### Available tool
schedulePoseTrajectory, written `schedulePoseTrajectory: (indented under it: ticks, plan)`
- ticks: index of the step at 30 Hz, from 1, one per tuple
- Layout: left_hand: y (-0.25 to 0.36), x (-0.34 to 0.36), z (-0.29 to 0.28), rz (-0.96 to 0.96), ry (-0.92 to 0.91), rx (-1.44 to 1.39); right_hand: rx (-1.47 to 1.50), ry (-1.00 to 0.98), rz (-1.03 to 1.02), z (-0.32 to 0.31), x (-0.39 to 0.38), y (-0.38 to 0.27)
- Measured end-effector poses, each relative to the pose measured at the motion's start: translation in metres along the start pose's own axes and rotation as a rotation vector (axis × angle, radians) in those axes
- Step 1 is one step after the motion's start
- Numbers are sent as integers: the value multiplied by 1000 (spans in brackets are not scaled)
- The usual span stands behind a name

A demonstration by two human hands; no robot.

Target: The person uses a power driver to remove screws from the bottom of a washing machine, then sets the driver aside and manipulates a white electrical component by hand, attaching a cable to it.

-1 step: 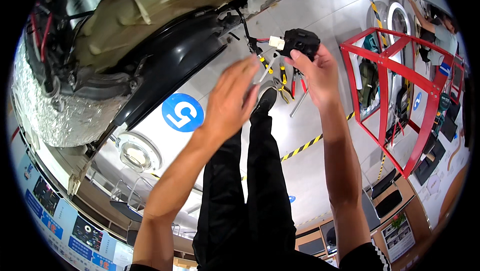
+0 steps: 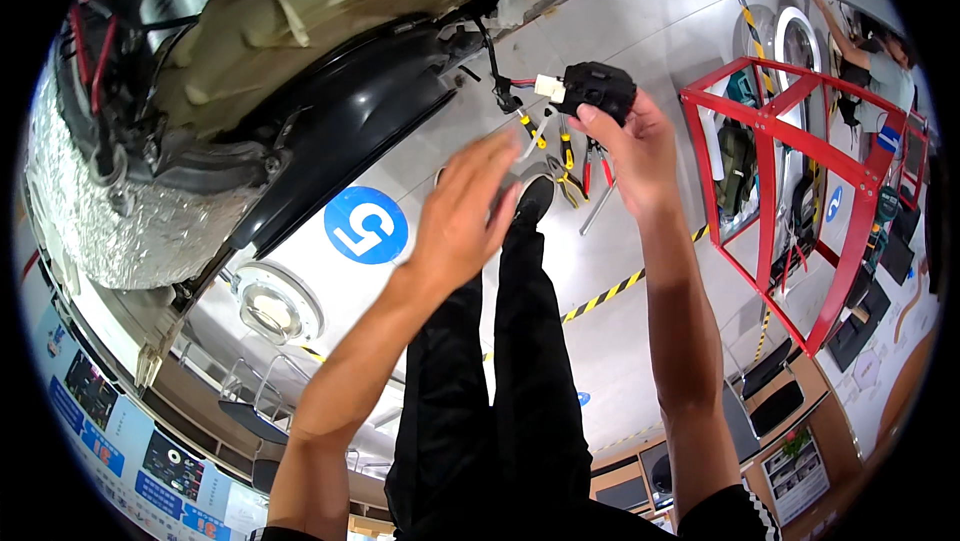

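A black plastic component (image 2: 598, 92) is held by my right hand (image 2: 640, 146), thumb on its near side and fingers behind it. A white plug (image 2: 549, 88) sits at its left side, with thin wires (image 2: 518, 82) running left to a dark cable (image 2: 489, 49) that hangs from the machine. My left hand (image 2: 462, 211) is raised below and left of the plug, fingers extended and apart from the component. Its fingertips are slightly blurred. A thin white strip (image 2: 538, 135) shows beside them; whether they touch it, I cannot tell.
A large appliance with a black curved panel (image 2: 340, 111) and foil-covered side (image 2: 130, 211) stands at left. Yellow-and-black pliers (image 2: 567, 181), other hand tools and a round door (image 2: 275, 306) lie on the floor. At right are a red metal frame (image 2: 765, 181) and another person (image 2: 885, 76).
The black component and plug have shifted slightly left and down with my right hand. My left fingertips have dropped a little, away from the plug.
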State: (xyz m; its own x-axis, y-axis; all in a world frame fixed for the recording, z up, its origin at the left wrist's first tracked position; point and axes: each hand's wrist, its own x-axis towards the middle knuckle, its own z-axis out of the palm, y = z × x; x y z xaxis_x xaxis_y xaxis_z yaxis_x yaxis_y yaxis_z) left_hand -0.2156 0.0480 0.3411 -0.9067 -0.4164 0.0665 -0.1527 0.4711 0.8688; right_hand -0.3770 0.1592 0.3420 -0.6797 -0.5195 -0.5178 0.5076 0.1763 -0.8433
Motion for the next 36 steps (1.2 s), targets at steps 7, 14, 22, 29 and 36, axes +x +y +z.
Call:
schedulePoseTrajectory:
  ticks: [7, 14, 22, 29, 36]
  plan:
    - [7, -64, 4, -209, -176, -55, -117, -6, -192, 32, -12, -15]
    - [3, -55, 1, -504, -53, -389, -68, 22, -188, 70, -4, -40]
    - [0, 18, 14, -675, 94, -941, -127, 55, -154, 110, -9, -45]
    - [-22, 27, 15, -716, 17, -513, -118, 174, -201, 98, 3, -48]
    - [-18, 13, 28, -519, 271, -366, -128, 84, -181, 91, -4, -41]
